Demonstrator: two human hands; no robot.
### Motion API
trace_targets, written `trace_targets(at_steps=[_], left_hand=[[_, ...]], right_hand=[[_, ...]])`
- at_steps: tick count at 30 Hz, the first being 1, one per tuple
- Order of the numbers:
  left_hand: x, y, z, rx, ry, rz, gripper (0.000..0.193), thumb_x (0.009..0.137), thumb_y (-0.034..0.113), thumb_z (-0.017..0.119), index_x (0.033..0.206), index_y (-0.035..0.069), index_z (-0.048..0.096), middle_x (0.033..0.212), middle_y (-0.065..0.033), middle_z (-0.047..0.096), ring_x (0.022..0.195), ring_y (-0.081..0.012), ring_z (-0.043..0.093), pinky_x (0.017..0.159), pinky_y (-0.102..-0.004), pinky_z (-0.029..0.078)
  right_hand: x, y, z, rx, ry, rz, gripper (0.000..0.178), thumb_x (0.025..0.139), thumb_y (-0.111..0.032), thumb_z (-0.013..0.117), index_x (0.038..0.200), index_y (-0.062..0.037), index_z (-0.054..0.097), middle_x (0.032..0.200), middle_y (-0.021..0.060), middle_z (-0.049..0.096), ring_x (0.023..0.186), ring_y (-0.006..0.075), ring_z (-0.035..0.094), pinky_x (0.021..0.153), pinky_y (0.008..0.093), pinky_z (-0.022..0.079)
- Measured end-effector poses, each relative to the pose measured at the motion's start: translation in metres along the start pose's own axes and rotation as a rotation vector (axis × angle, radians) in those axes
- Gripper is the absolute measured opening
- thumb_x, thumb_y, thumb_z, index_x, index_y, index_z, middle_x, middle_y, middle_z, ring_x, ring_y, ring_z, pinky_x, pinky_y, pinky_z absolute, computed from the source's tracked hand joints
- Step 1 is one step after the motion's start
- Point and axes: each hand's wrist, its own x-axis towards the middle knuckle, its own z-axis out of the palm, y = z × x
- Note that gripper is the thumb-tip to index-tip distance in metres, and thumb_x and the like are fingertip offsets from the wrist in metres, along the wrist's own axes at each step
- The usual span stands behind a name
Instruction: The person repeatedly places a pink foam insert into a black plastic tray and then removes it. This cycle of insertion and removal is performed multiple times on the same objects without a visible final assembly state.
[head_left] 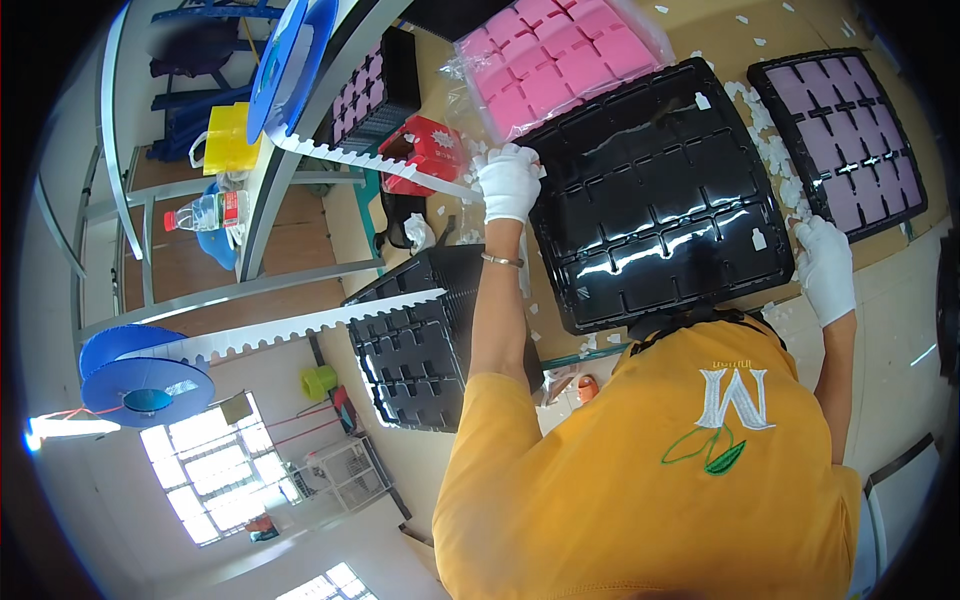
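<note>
Black tray [655, 190] lies between the gloved hands: left hand [508, 183] at its left edge, right hand [826, 268] by its near right corner. Tray is glossy moulded plastic, ridged, two white labels [758, 238] on it. Notched white strip [385, 166] from a blue reel [264, 80] runs to left hand; fingers bent, can't tell if pinching. Right fingers curled, grip unclear. Pink foam [565, 55] on far side
</note>
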Motion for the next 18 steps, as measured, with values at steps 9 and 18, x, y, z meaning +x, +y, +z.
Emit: trace_targets(at_steps=[9,18], left_hand=[[-0.049,0.016,-0.013,0.027,0.419,0.1,0.005,0.076,0.016,0.069,0.081,0.015,0.067,0.097,-0.0053,0.06,0.094,-0.0292,0.055,0.1,-0.0528,0.034],[-0.193,0.009,-0.017,-0.245,0.295,-0.381,0.009,0.081,0.008,0.062,0.09,0.006,0.064,0.088,-0.0123,0.068,0.081,-0.0329,0.064,0.084,-0.0445,0.05]], right_hand=[[-0.016,-0.007,-0.011,0.033,-0.062,-0.038,0.032,0.075,0.006,0.059,0.105,-0.0006,0.064,0.094,0.0195,0.06,0.088,0.0374,0.058,0.076,0.0422,0.048],[0.069,0.015,0.018,0.229,0.223,-0.252,0.021,0.089,-0.007,0.057,0.109,-0.0031,0.062,0.103,0.0187,0.06,0.096,0.0365,0.059,0.085,0.0377,0.047]])
